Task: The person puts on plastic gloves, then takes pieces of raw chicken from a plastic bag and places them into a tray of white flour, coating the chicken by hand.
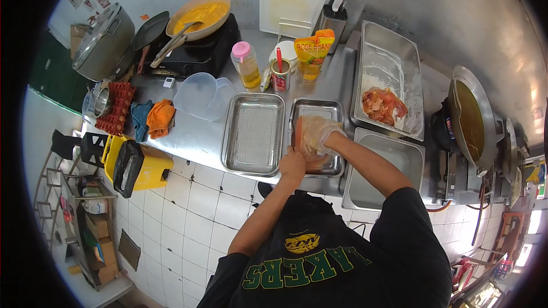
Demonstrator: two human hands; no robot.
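My right hand [319,137], in a clear plastic glove, is inside a steel tray [319,103] that holds orange-coloured food [319,163]. Motion blur hides its fingers and whatever they touch. My bare left hand [292,164] is closed on the left rim of that tray. Just left of it lies a second steel tray with a wire mesh rack [253,132]. To the right, a deep steel pan [389,64] contains raw marinated meat [384,107] and white flour-like powder. Nearer me is another deep steel pan [383,171] with cloudy liquid.
A wok of oil [470,122] sits far right. Behind the trays stand a cooking oil pouch [314,57], an open can [281,78] and a pink-lidded bottle [245,64]. Leftward are plastic bowls [195,96], cloths [160,118], an egg tray [114,109] and a stove with a pan [201,15].
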